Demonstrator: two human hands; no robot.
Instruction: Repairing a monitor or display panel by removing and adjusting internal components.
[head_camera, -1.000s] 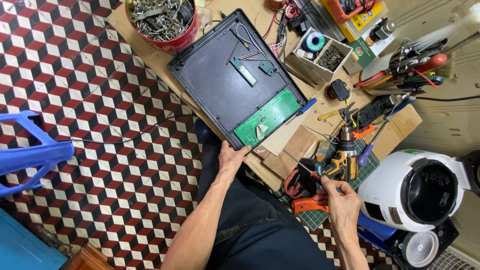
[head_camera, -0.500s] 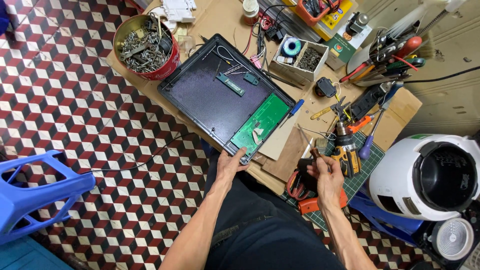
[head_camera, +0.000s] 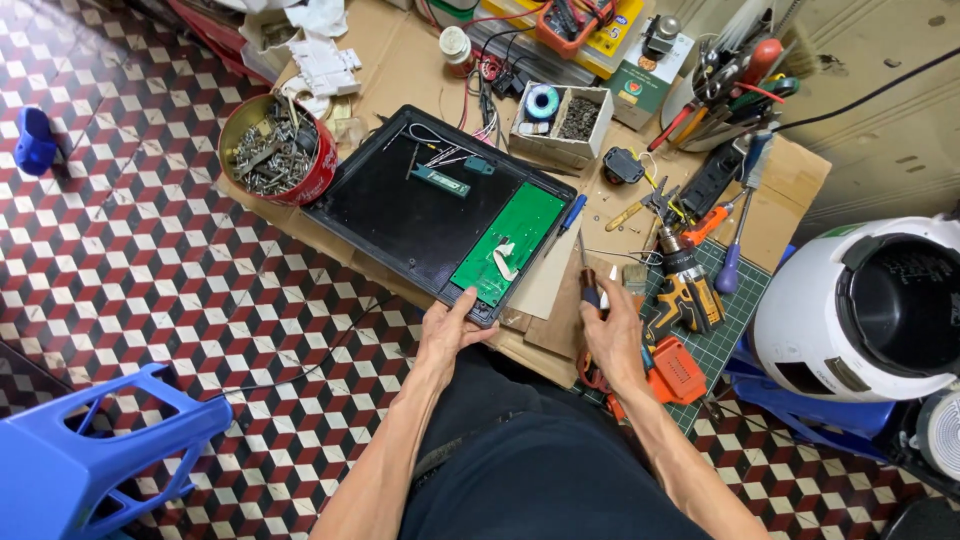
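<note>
Two hands busy: my left hand (head_camera: 452, 330) pinches black tray (head_camera: 385, 225) corner beside green circuit board (head_camera: 508, 242); right hand (head_camera: 612, 335) fingers curl round screwdriver (head_camera: 588, 285). I steady tray, keep tip vertical.

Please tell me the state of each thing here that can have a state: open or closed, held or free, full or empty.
Black case: open, green board showing.
Left hand: gripping the case's near corner.
Right hand: closed on a screwdriver.
Red tin: full of metal scrap.
Cordless drill: lying free.
White cooker: lid off, looks empty.
</note>
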